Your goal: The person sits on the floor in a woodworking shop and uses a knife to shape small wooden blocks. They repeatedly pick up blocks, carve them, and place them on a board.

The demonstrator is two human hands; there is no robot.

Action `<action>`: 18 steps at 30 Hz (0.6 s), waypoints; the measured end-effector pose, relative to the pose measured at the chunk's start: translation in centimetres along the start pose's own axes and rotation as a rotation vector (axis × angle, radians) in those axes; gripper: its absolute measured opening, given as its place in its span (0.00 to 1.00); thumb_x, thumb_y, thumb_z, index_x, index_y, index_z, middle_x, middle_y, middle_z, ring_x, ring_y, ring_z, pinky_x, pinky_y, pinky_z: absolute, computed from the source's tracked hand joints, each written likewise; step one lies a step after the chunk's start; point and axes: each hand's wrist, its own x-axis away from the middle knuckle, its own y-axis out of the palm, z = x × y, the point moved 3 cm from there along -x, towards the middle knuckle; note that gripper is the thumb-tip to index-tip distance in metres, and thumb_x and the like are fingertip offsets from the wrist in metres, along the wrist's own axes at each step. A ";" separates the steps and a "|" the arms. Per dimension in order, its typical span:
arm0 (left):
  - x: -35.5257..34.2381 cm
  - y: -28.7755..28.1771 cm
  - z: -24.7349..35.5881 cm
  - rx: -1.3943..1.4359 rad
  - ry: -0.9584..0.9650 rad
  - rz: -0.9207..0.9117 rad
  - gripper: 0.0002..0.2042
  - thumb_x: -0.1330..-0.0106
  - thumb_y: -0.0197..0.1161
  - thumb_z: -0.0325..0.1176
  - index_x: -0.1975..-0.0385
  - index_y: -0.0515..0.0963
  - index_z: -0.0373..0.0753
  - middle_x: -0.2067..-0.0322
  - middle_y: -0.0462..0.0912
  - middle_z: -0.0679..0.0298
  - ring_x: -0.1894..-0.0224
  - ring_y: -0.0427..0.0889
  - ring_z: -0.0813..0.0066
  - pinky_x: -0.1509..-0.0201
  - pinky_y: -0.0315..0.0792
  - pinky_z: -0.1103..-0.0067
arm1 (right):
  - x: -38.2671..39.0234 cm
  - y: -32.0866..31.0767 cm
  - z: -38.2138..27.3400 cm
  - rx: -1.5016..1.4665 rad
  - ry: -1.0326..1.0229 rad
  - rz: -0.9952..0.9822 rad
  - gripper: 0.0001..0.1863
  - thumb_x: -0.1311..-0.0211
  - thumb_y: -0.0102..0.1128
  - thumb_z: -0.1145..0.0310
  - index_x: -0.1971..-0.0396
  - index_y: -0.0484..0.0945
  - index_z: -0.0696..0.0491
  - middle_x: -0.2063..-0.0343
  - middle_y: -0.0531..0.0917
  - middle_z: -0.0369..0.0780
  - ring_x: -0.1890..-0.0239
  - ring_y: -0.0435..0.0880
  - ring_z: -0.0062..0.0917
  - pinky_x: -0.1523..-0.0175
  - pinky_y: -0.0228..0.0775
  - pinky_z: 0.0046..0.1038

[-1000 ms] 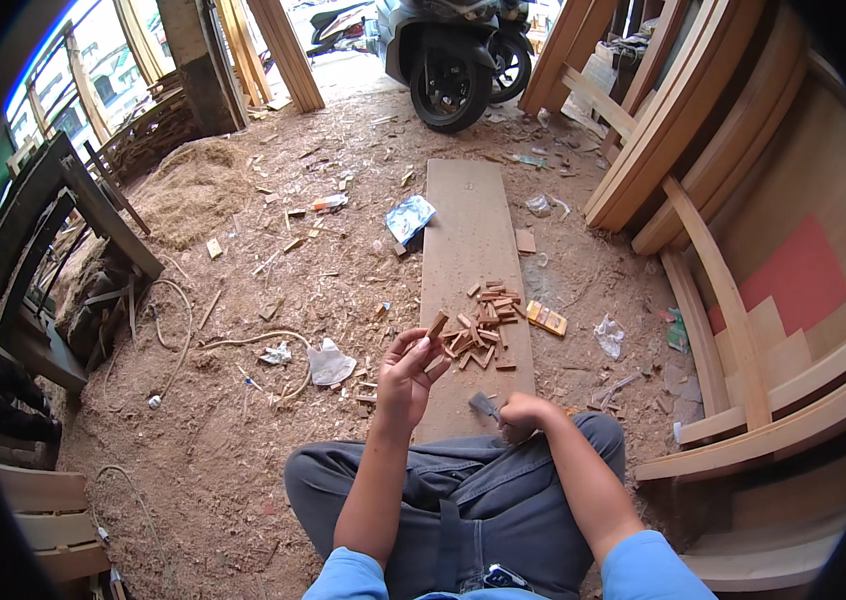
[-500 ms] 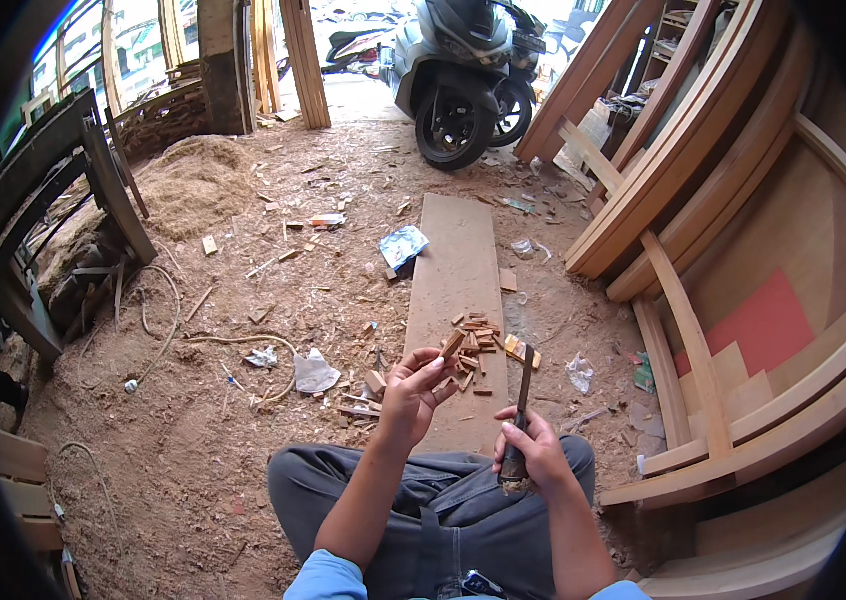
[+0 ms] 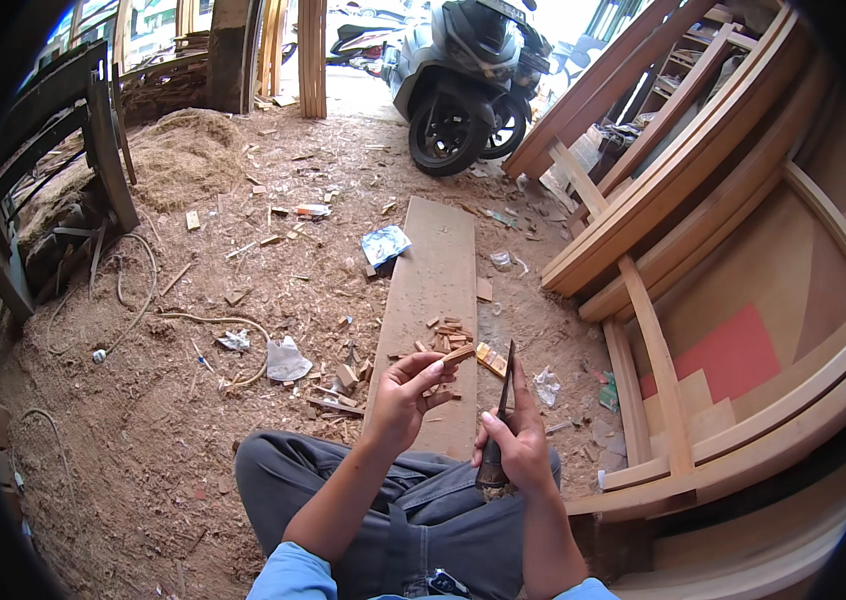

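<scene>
My left hand [image 3: 403, 405] pinches a small reddish-brown wood piece [image 3: 460, 355] between thumb and fingers, above the near part of a long flat board [image 3: 431, 265]. Beyond it on the board lies a pile of similar small wood pieces [image 3: 452, 332], partly hidden by that hand. Wrapped round the dark handle of a chisel [image 3: 508, 388] is my right hand [image 3: 517, 442], over my lap. The chisel's narrow blade points up and away, apart from the wood piece. A yellow-orange packet [image 3: 491, 359] rests at the board's right edge.
Sawdust and shavings cover the floor [image 3: 173, 400]. A blue-white wrapper [image 3: 385, 246] lies on the board's left edge. Curved wooden frames [image 3: 683, 190] lean at right. A dark frame [image 3: 103, 140] stands at left, and a scooter [image 3: 458, 85] is parked ahead.
My left hand has turned the wood piece from steep to more level. The chisel is tilted differently, its blade seen thinner and closer to the left hand. The whole view has shifted slightly.
</scene>
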 end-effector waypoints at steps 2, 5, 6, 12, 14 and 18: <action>0.2 0.4 0.1 -0.002 0.009 -0.001 0.09 0.32 0.62 0.27 0.54 0.80 0.35 0.58 0.85 0.59 0.55 0.85 0.73 0.57 0.84 0.77 | 0.0 0.4 0.1 0.048 0.010 -0.026 0.44 0.31 0.49 0.81 0.24 0.37 0.44 0.75 0.78 0.37 0.79 0.78 0.19 0.74 0.78 0.24; 0.6 1.1 0.3 -0.013 0.032 -0.012 0.11 0.32 0.62 0.27 0.52 0.80 0.34 0.58 0.85 0.59 0.55 0.84 0.74 0.57 0.83 0.78 | 0.2 1.2 0.4 0.088 0.027 -0.061 0.42 0.30 0.49 0.79 0.24 0.38 0.43 0.77 0.77 0.36 0.80 0.77 0.18 0.75 0.77 0.23; 0.7 1.3 0.2 -0.060 0.043 0.004 0.11 0.32 0.63 0.28 0.51 0.80 0.34 0.58 0.85 0.59 0.56 0.85 0.75 0.57 0.83 0.79 | 0.3 1.5 0.5 0.098 0.045 -0.076 0.42 0.30 0.49 0.79 0.24 0.39 0.43 0.78 0.77 0.36 0.80 0.77 0.17 0.75 0.77 0.23; 0.7 1.3 0.2 -0.301 0.095 0.021 0.14 0.33 0.65 0.30 0.49 0.80 0.33 0.61 0.87 0.60 0.61 0.86 0.78 0.60 0.81 0.82 | 0.4 2.0 0.6 0.126 0.075 -0.104 0.40 0.30 0.50 0.78 0.24 0.42 0.43 0.82 0.76 0.34 0.83 0.77 0.17 0.76 0.75 0.22; 0.5 0.9 0.2 -0.328 0.086 0.043 0.14 0.33 0.66 0.30 0.50 0.81 0.33 0.62 0.87 0.61 0.62 0.86 0.78 0.61 0.81 0.82 | 0.3 2.0 0.4 0.156 0.073 -0.108 0.39 0.30 0.51 0.77 0.24 0.44 0.42 0.83 0.76 0.34 0.84 0.76 0.16 0.76 0.74 0.22; 0.3 0.4 0.0 -0.181 0.090 0.049 0.10 0.33 0.65 0.29 0.54 0.81 0.34 0.62 0.87 0.62 0.62 0.86 0.79 0.62 0.80 0.83 | 0.3 2.3 0.6 0.253 0.126 -0.151 0.40 0.30 0.50 0.79 0.24 0.43 0.44 0.82 0.77 0.35 0.84 0.76 0.18 0.77 0.74 0.22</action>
